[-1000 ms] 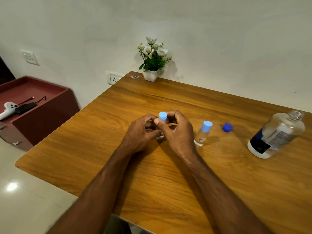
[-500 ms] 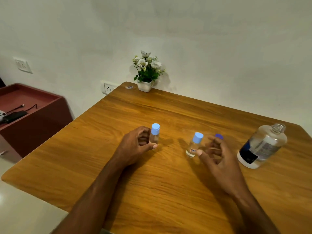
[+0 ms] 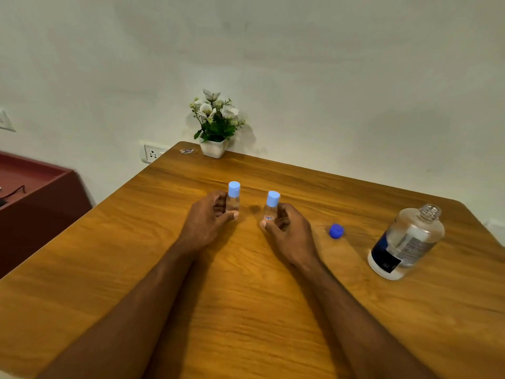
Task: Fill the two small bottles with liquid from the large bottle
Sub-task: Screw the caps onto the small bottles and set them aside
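While upright on the wooden table (image 3: 246,310), held one per hand: left hand (image 3: 207,222) curled round clear small bottle with pale blue cap (image 3: 233,199), thumb across its base, cap protruding at 12 o'clock above the fingers. Right hand (image 3: 289,233) pinching second clear small bottle with pale blue cap and label (image 3: 271,207) at its lower body, bottle at 11 o'clock of the palm. At 3 o'clock of right hand: loose dark blue screw cap (image 3: 336,231); further on, uncapped large clear bottle with dark label (image 3: 407,239). At 12 o'clock, white potted flowers (image 3: 216,124).
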